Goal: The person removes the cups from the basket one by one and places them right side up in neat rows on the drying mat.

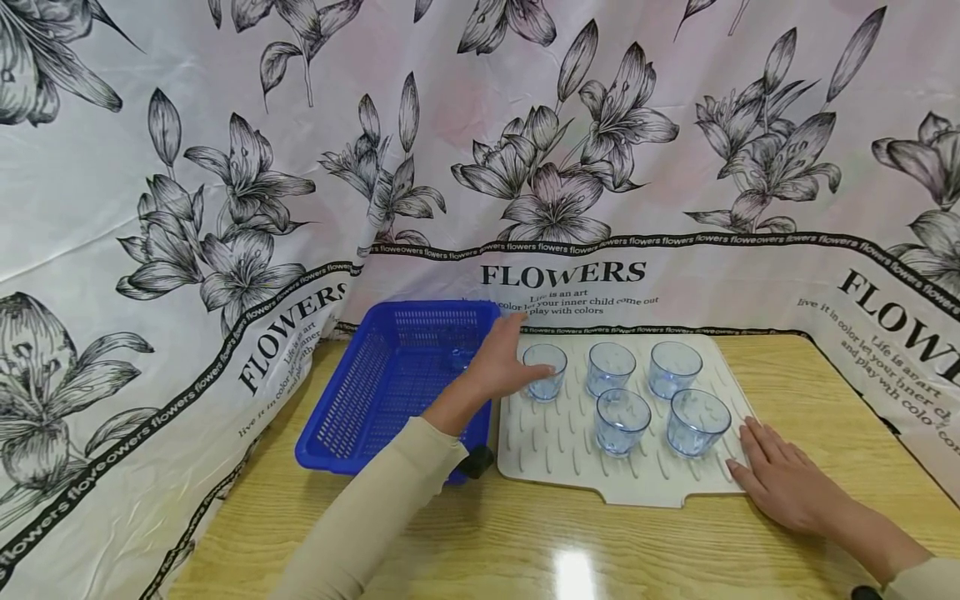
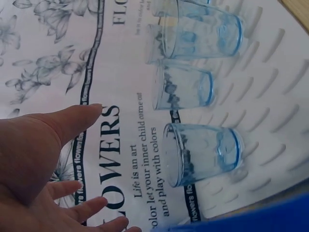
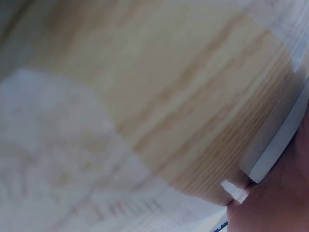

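My left hand [image 1: 497,364] is held with its fingers spread beside the leftmost clear blue glass [image 1: 545,385] on a white ridged drying mat [image 1: 551,457]. In the head view its thumb overlaps that glass; in the left wrist view a gap shows between the hand [image 2: 26,159] and the glass [image 2: 203,153]. Several matching glasses stand upright on the mat, among them a front one [image 1: 622,427] and a front right one [image 1: 698,427]. My right hand [image 1: 791,483] rests with extended fingers at the mat's right edge; in the right wrist view, the hand [image 3: 280,198] lies along the mat's side [image 3: 280,147].
A blue plastic basket [image 1: 318,457] stands left of the mat, with a clear glassy item [image 1: 459,357] inside, partly hidden by my left hand. Behind hangs a white curtain [image 1: 420,50] printed with flowers. Under everything is a wood-grain table [image 1: 480,550].
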Tool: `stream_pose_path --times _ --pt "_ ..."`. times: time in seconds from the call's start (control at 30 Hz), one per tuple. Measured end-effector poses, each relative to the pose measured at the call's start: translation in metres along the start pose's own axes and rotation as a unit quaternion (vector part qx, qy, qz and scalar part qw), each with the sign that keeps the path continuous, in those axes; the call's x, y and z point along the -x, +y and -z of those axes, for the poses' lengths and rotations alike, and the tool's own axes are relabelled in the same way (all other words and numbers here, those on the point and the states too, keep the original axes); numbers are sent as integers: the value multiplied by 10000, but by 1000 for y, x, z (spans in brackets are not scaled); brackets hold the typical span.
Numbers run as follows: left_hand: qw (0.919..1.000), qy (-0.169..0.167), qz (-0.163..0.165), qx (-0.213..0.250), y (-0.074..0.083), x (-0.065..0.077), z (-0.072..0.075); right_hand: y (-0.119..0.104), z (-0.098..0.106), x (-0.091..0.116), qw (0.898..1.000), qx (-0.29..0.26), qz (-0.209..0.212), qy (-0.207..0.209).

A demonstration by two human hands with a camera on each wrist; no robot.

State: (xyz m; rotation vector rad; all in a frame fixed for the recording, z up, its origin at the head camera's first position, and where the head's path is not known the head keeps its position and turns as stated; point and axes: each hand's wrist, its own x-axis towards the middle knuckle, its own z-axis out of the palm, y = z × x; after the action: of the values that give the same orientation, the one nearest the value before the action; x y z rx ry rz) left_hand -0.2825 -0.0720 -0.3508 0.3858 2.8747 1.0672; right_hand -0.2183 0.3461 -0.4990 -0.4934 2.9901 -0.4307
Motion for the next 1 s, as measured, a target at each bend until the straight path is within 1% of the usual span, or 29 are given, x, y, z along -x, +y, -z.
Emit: stream_pose_path --times 0.1,0.23,0.37,0.5,0.67,0.83,1.0 --pt "9993 6 -254 -271 -4 4 6 0 0 0 10000 6 -4 -2" --pt "9960 19 -574 -686 -13 9 15 0 -1 0 10000 -15 -1 0" --pt "9931 45 -671 -956 -22 12 27 -1 -1 0 10000 -17 8 7" --pt "9918 173 -630 -1100 -31 11 39 -1 0 1 10000 -15 -3 -2" --pt "9944 244 -446 -925 -42 8 53 1 0 1 10000 7 -27 -3" --pt "9960 316 -213 -814 -56 3 61 2 -1 0 10000 -30 -48 -17" --pt "9955 371 4 -875 -76 -4 67 1 -1 0 10000 -24 -47 -7"
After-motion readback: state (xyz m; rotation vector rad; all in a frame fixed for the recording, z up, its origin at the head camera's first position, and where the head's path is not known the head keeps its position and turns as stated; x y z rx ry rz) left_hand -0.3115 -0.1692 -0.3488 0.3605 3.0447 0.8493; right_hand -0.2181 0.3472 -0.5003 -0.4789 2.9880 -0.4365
